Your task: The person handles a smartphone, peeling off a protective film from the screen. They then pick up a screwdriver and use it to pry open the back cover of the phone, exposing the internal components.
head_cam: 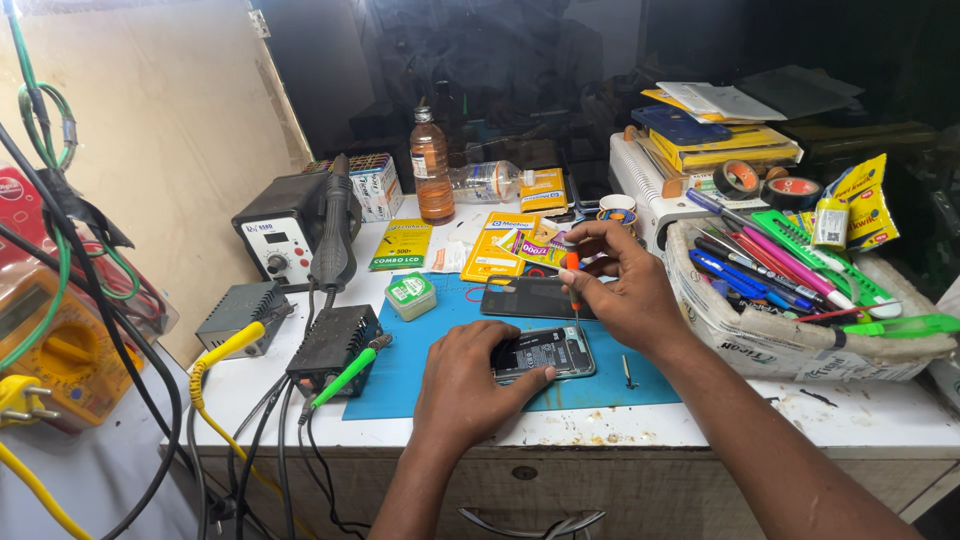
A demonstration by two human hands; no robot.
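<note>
An opened phone [548,351] lies on a blue work mat [410,350] near the table's front edge. My left hand [465,385] presses on the phone's left end and holds it flat. My right hand [620,285] grips a small orange-handled screwdriver [574,290] upright, its tip down on the phone's right part. A dark phone screen panel [535,297] lies on the mat just behind the phone.
A hot-air station [285,235] with its wand stands at the left, with black boxes [333,345] and cables in front. A brown bottle [432,170], yellow packets [402,245] and a small green tin [411,295] sit behind the mat. A tray of pens and tools [800,300] fills the right.
</note>
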